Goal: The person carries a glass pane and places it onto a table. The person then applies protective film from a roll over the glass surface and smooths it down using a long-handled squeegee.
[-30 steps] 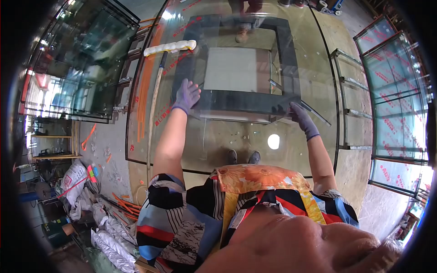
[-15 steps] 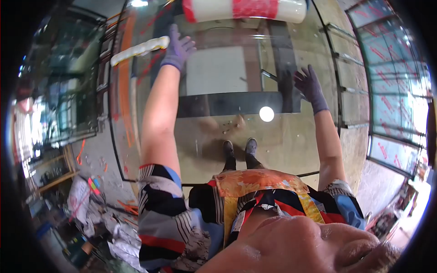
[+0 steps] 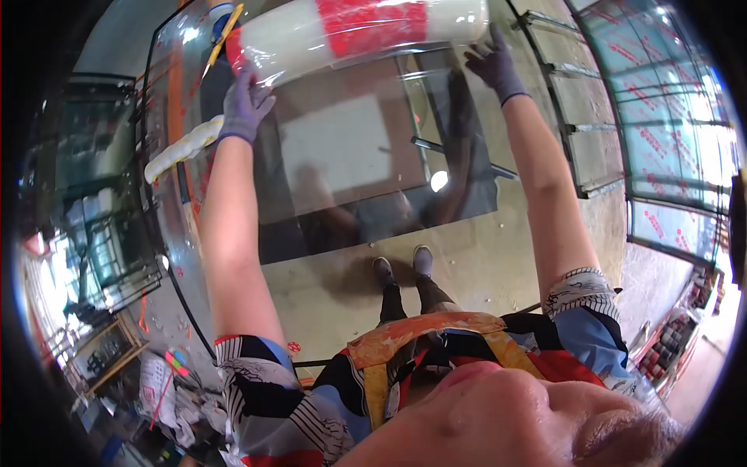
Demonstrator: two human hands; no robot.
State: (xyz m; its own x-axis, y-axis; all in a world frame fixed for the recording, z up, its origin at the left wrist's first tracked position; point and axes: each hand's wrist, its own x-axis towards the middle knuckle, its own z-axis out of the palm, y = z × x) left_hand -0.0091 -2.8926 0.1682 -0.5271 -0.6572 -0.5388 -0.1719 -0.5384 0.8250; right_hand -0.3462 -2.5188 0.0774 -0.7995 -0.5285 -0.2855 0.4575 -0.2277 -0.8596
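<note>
A large roll of clear film with red bands (image 3: 369,29) lies across the top of the view. My left hand (image 3: 246,107), in a purple glove, is at the roll's left end, its fingers apart. At the roll's right end is my right hand (image 3: 495,68), gloved too, with fingers spread. Whether either palm touches the roll is unclear. Below the roll, a dark rectangular frame (image 3: 366,227) surrounds a pale panel (image 3: 334,148) under shiny, reflective glass.
A white fluffy roller (image 3: 183,149) lies left of my left hand. Another person's gloved hand with a yellow-handled tool (image 3: 223,39) is at the upper left. Framed glass panes (image 3: 669,117) stand at the right, metal racks (image 3: 583,128) beside them.
The film roll has come into view at the top and lies nearer. Both my hands have reached forward to its ends. The view has shifted and tilted, and the other person's hand has appeared.
</note>
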